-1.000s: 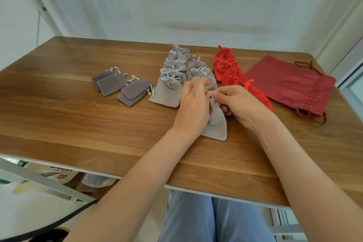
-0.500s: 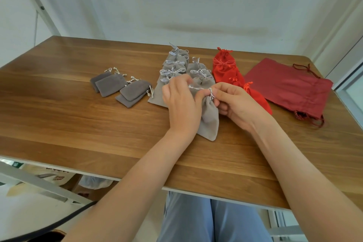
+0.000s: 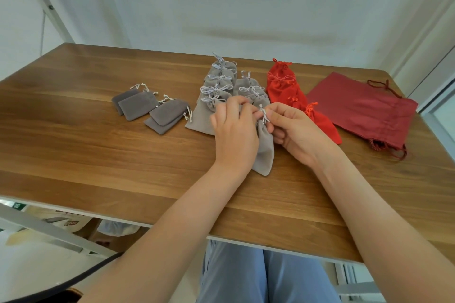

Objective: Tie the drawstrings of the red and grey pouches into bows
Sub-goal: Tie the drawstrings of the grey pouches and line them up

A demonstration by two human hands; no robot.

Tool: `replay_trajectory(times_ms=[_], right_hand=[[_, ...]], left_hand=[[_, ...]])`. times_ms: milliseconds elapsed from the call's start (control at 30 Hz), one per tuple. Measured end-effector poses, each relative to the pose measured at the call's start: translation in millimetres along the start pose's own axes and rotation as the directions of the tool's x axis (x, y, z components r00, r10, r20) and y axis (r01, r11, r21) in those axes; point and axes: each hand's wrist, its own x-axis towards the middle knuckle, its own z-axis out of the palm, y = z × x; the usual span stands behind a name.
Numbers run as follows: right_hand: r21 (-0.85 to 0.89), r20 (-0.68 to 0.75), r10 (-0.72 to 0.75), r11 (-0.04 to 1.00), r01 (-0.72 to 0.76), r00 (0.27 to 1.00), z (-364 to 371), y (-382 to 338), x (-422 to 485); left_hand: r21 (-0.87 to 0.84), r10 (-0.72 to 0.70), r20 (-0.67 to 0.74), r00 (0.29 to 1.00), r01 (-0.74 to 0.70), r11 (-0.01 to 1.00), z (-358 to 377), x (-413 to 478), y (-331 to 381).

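Light grey pouch (image 3: 265, 152) lies mid-tabletop (image 3: 73, 155), toward the front edge, with its neck between both hands. Left hand (image 3: 234, 133) and right hand (image 3: 299, 130) both have fingers curled, pinching the white drawstring (image 3: 264, 115) at the neck. No finished bow is visible.

Done: two rows of light grey pouches (image 3: 219, 86) and the red pouches (image 3: 283, 83) behind, with bows showing on several.

Judged left: four dark grey pouches (image 3: 157, 113) toward the left edge, cords loose, and the large dark red bag (image 3: 364, 108) at the right edge.

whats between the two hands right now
In the head view, the light grey pouch lies between the left hand and right hand, which both pinch its pale drawstring.
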Motion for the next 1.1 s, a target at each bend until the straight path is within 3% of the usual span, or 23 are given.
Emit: replay_trajectory(times_ms=[233,367,533,733,867,1000,1100], right_hand=[[0.002,-0.033,-0.003,1.000,0.003,0.999,0.7,1.3,-0.1],[-0.023,-0.075,-0.015,1.000,0.013,0.997,2.8,2.0,-0.2],[-0.079,-0.251,-0.052,0.996,0.033,0.967,4.1,-0.1,0.7],[-0.217,-0.430,-0.076,0.976,-0.022,0.900,8.0,0.8,3.5],[-0.213,-0.489,-0.083,0.977,-0.026,0.868,8.0,0.7,5.1],[-0.218,-0.504,-0.094,0.976,-0.021,0.859,6.7,1.0,6.6],[-0.304,-0.444,-0.188,0.951,0.051,0.876,7.3,0.6,5.5]], left_hand=[[-0.174,-0.019,0.030,0.999,0.024,0.984,2.1,0.9,-3.4],[0.042,0.104,-0.003,0.995,-0.103,0.994,3.4,1.8,-5.3],[0.345,0.286,0.052,0.957,-0.286,0.894,3.6,0.8,-6.0],[0.208,0.200,0.004,0.980,-0.196,0.958,4.1,-0.2,-5.4],[0.164,0.121,0.041,0.992,-0.126,0.978,4.1,-0.8,-7.1],[0.037,0.040,0.122,0.992,-0.045,0.998,5.3,0.8,-8.9],[-0.087,-0.044,0.196,0.980,0.062,0.994,-0.5,3.3,-5.8]])
